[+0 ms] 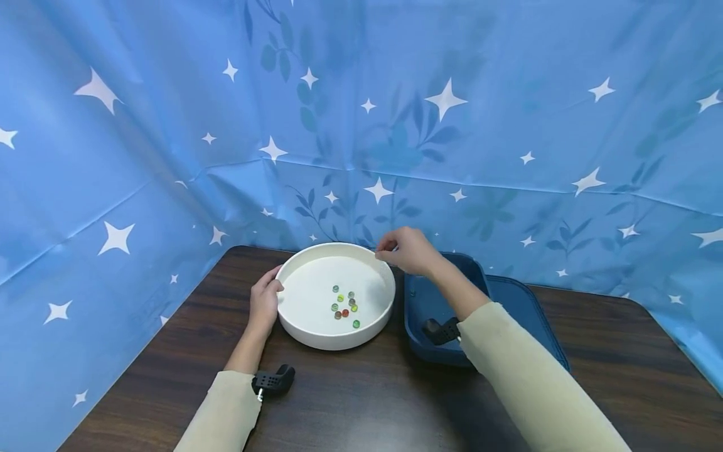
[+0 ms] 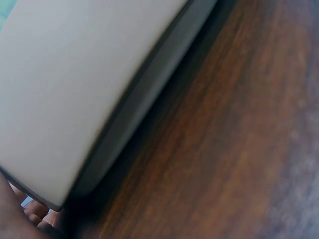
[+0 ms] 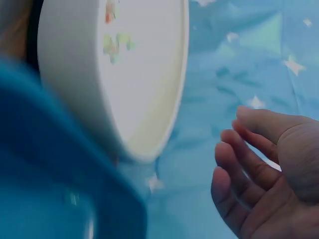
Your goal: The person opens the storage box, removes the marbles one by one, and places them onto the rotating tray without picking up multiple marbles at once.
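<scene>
A round white tray [image 1: 336,342] with a raised rim sits on the table, several glass marbles [image 1: 345,312] in green, yellow, red and clear loose on its floor. At its left side my left hand [image 1: 264,301] grips the rim, thumb on top. The left wrist view has the tray's wall [image 2: 89,74] up close. My right hand [image 1: 411,251] hovers by the far right rim. In the right wrist view, the thumb and index fingertips [image 3: 246,113] come together and the other fingers curl loosely; whether a marble is between them is hidden.
Right of the tray stands a deep blue bin [image 1: 420,351], a small greenish marble [image 1: 412,293] inside. A flat blue lid or tray [image 1: 525,314] lies beyond it. The dark wooden table [image 1: 361,402] meets a blue starry curtain [image 1: 350,125] behind.
</scene>
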{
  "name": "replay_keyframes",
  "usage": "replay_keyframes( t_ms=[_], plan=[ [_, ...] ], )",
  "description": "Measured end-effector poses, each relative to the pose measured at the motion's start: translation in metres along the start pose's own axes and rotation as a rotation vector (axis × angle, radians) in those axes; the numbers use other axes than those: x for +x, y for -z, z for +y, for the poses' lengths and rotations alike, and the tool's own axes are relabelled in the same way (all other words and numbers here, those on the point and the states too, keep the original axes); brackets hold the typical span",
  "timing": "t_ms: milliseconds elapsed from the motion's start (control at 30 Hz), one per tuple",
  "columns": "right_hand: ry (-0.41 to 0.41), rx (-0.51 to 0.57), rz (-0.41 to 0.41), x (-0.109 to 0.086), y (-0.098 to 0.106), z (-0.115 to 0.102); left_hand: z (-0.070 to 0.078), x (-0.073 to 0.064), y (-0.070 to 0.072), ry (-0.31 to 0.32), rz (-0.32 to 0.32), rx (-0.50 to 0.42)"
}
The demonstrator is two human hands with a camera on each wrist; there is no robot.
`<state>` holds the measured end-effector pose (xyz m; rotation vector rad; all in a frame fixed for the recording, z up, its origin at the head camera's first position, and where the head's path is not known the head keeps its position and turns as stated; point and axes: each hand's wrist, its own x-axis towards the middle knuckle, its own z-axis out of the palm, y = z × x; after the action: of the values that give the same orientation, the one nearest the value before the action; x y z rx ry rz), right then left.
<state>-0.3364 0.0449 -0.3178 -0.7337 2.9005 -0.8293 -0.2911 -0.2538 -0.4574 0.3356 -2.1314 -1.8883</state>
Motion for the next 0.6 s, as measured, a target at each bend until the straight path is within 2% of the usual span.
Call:
replay_keyframes(
  t_ms=[100, 200, 433, 600],
  plan=[
    [-0.041, -0.011, -0.013, -0.009, 0.015, 0.016, 0.001, 0.0, 0.002, 0.013, -0.002, 0.001],
    [-0.092, -0.028, -0.047, -0.016, 0.021, 0.035, 0.002, -0.001, 0.003, 0.023, -0.008, 0.012],
    [-0.145, -0.024, -0.095, -0.021, 0.012, 0.076, 0.004, -0.002, 0.001, 0.019, -0.024, 0.018],
    [-0.178, -0.016, -0.149, -0.018, 0.001, 0.092, 0.003, -0.001, 0.0, 0.023, -0.026, 0.007]
  ],
)
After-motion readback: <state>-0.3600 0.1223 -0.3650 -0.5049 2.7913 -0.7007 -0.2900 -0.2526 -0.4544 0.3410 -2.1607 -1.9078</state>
